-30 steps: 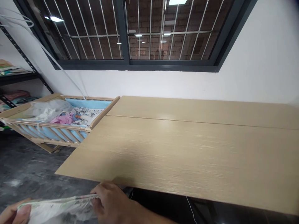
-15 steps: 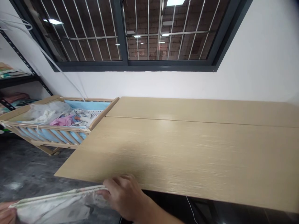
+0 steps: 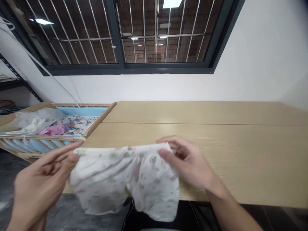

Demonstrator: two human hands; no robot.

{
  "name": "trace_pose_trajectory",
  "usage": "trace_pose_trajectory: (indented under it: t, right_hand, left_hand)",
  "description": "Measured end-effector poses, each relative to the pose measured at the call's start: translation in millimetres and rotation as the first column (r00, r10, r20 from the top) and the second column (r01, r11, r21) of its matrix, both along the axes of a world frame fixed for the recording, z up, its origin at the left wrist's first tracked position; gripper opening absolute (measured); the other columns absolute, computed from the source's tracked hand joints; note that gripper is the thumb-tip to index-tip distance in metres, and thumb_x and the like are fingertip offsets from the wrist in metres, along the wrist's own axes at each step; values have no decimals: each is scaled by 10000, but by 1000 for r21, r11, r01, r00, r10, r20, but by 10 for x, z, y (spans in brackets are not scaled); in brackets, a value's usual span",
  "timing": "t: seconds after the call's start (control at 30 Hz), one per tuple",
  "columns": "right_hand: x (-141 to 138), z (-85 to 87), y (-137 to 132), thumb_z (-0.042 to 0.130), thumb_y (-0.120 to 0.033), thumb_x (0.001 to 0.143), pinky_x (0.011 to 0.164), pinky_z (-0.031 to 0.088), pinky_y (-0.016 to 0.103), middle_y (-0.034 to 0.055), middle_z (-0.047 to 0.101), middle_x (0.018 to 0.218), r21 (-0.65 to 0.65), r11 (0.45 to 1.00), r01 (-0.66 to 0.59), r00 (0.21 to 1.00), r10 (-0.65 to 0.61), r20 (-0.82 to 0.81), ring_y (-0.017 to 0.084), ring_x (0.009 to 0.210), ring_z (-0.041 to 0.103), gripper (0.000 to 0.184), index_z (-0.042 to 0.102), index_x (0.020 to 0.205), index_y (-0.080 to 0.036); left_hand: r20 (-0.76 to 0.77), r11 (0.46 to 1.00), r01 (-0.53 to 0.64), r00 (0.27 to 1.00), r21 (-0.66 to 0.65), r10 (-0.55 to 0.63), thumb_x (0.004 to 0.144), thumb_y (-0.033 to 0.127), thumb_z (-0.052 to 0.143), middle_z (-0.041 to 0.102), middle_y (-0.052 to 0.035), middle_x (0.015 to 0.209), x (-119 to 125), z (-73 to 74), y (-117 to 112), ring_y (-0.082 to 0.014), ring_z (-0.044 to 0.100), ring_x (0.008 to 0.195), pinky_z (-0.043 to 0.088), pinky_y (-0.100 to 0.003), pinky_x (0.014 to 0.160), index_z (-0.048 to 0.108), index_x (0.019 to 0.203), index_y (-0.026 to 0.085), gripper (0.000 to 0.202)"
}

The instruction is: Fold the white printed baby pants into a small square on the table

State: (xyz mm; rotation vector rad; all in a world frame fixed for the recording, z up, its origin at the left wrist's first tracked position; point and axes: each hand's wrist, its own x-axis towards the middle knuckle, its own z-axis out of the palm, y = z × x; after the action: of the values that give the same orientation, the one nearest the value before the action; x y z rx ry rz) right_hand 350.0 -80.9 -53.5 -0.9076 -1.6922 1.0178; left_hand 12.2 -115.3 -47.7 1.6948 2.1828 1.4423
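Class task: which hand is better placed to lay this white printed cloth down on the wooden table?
Probably the right hand: it grips the white printed cloth directly above the wooden tabletop. The left hand holds the cloth's other side beyond the table's edge, mostly above the dark floor.

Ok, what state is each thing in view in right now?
White printed garment: held up between both hands, sagging, unfolded
Left hand: gripping the garment's left corner
Right hand: pinching its top edge
Wooden crib: holding a heap of clothes
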Motion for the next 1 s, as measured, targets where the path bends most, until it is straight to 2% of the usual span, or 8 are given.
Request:
trace_pose_trajectory:
  t: [0.13, 0.27, 0.47, 0.6, 0.7, 0.8, 0.9, 1.0]
  right_hand:
    - [351, 239, 396, 701, -507, 880, 363, 268, 206, -43, 485, 596, 35, 984, 174, 985, -175, 6, 79, 432, 391, 395, 707, 1140, -209]
    - [616, 207, 974, 710, -487, 866, 461, 389, 216, -13, 571, 685, 29, 961, 274, 949, -275, 151, 130, 588, 557, 435, 658, 1181, -192]
    - [810, -442, 2038, 624, -238, 907, 639, 448, 219, 32, 681, 869, -39, 939, 341, 874, -302, 380, 123, 720, 600, 136, 619, 1020, -162]
    - [807, -886, 2552, 591, -180, 895, 687, 437, 193, 43, 689, 938, -60, 909, 412, 807, -333, 488, 105, 762, 597, 130, 640, 1007, -135]
    - [768, -1116, 2756, 604, -138, 853, 699, 429, 193, 47, 696, 927, -80, 883, 462, 767, -352, 537, 110, 770, 594, 158, 665, 997, -117]
    - [742, -1263, 2852, 626, -105, 813, 700, 421, 193, 50, 709, 910, -93, 870, 485, 734, -347, 583, 119, 778, 600, 181, 685, 984, -118]
    - [751, -1329, 2905, 658, -102, 789, 702, 415, 194, 70, 720, 962, -90, 863, 497, 712, -346, 611, 133, 822, 612, 227, 693, 1013, -116]
    - [773, -1329, 2947, 677, -132, 782, 691, 416, 210, 80, 723, 889, -99, 860, 501, 696, -333, 636, 159, 824, 625, 166, 713, 942, -104]
  left_hand:
    - [5, 966, 250, 968, 66, -250, 800, 587, 678, 787, 72, 878, 392, 101, 655, -188, 696, 787, 581, -322, 740, 755, 922, 328, 296]
    - [-134, 892, 443, 882, -85, -451, 944, 489, 517, 756, -29, 935, 697, 37, 1425, -214, 687, 846, 540, -307, 747, 684, 996, 238, 306]
    - [-258, 847, 383, 833, -369, -489, 1012, 260, 438, 720, -92, 1006, 1046, -491, 2533, -228, 652, 972, 512, -346, 877, 667, 981, 148, 257]
    - [-264, 843, 285, 862, -455, -434, 1002, 328, 551, 685, -93, 1123, 1289, -757, 2916, -222, 659, 1017, 553, -424, 906, 650, 1121, 138, 245]
    - [-283, 835, 234, 866, -498, -411, 955, 393, 643, 636, -94, 1254, 1442, -797, 2956, -233, 652, 1068, 573, -457, 910, 607, 1248, 175, 367]
    - [-327, 839, 234, 843, -490, -426, 956, 391, 641, 603, -102, 1319, 1611, -714, 2766, -250, 630, 1128, 553, -484, 953, 587, 1289, 181, 398]
    - [-363, 809, 312, 772, -498, -521, 985, 391, 577, 608, -123, 1319, 1886, -633, 2296, -272, 596, 1190, 491, -509, 1026, 612, 1244, 158, 349]
    - [-319, 649, 472, 603, -596, -731, 1002, 453, 468, 721, -158, 1063, 2252, -709, 1588, -297, 662, 1047, 512, -444, 918, 701, 1031, 139, 392]
